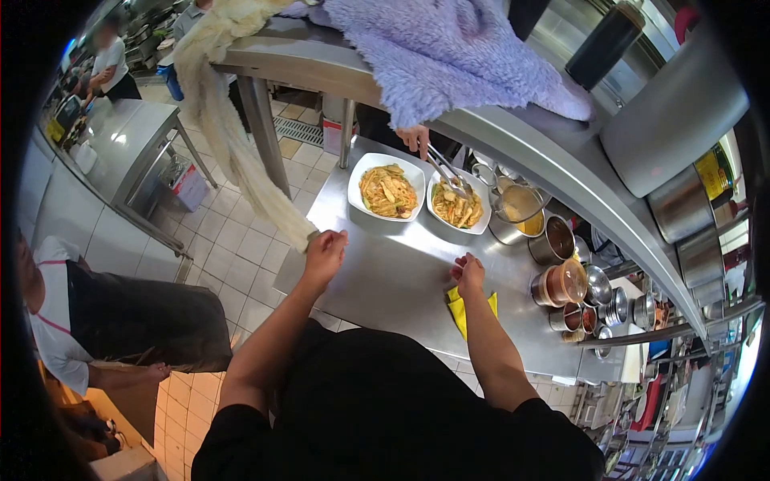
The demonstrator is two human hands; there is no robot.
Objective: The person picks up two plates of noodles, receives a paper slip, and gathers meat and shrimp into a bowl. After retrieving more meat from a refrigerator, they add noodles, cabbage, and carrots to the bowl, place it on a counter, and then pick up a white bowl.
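My left hand [325,255] is over the left end of the steel counter [377,276], beside the lower end of a hanging cream cloth [257,164], its fingers loosely curled. Above a yellow cloth [459,310] is my right hand [468,272], fingers curled and bunched; anything inside is too small to name. Beyond my hands stand two white square bowls of noodles, one on the left [388,191] and one on the right [459,206]. Another person's hand [414,139] holds metal tongs [449,172] over the right bowl.
Sauce containers [560,282] and metal pots [550,238] line the counter's right side. A steel shelf [513,132] with a purple fluffy cloth [473,60] arches above. A person in a dark apron [144,317] stands at the left.
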